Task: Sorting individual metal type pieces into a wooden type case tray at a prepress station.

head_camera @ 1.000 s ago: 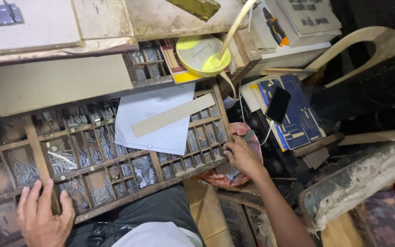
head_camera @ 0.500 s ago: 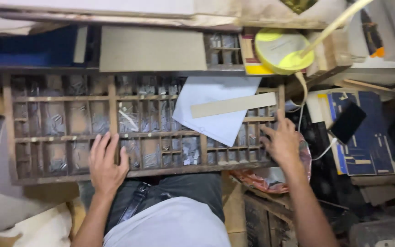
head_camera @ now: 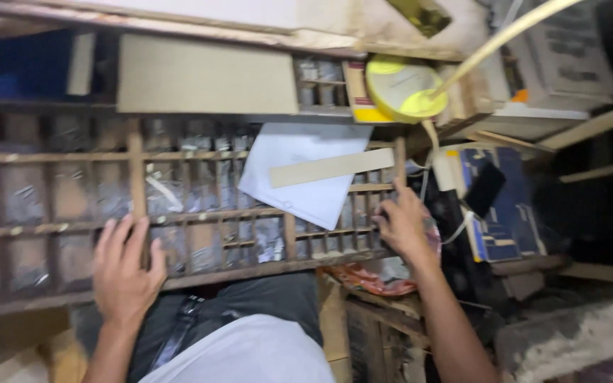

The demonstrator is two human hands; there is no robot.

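**Wooden tray gripped at both ends**

Wooden tray (head_camera: 179, 213), split into many small compartments of grey metal bits, lies across the person's lap below a cluttered shelf. Left hand (head_camera: 123, 266) rests flat on the near rail, fingers spread and open, nothing closed inside them. Right hand (head_camera: 404, 223) sits at the tray's right end, fingers curled against the frame; whether they pinch anything I cannot tell. It looks like a steadying or shifting step, and any further move would call for an even grip on both ends so the compartments stay level. A white paper sheet (head_camera: 306, 170) with a tan card strip (head_camera: 331, 167) lies on the tray. Above, a round yellow tin (head_camera: 399, 89) sits beside a brown cardboard panel (head_camera: 207, 74); a blue book (head_camera: 505, 202) lies to the right.
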